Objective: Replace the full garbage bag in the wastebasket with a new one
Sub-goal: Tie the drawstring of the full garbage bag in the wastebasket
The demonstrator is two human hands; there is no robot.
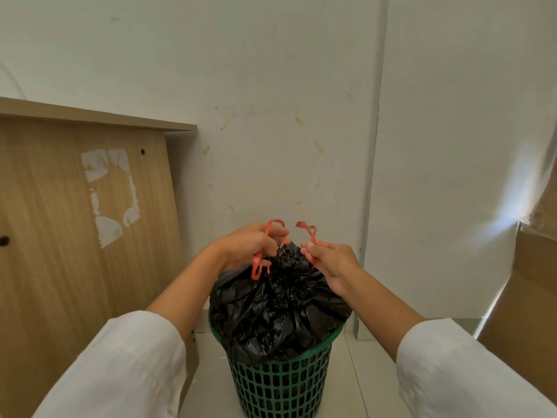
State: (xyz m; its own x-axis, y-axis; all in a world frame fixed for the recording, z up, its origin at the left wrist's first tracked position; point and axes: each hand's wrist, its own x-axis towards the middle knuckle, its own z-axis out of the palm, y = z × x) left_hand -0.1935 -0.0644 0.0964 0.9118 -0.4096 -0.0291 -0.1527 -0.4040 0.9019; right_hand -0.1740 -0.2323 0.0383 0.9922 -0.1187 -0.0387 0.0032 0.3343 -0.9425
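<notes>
Head view, black garbage bag (280, 312) upright in green wastebasket (283, 384), gathered neck up, left hand (247, 245) and right hand (328, 263) fingers pinching red drawstrings (260, 267)

A black garbage bag (280, 312) with red drawstrings (260, 260) fills a green lattice wastebasket (283, 384), beside wood-grain board (75, 236), white sleeves (126, 363)

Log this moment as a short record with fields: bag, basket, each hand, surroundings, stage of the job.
bag: black garbage bag, mouth gathered shut, bulging above the rim
drawstrings: red drawstrings, loose ends sticking up
basket: green wastebasket, upright on the floor, bag not yet lifted out
left hand: left hand grips one drawstring at the bag's neck
right hand: right hand pinches the other drawstring
surroundings: wooden board at the left, white wall behind
stage: closing the full bag; no new bag in view
</notes>
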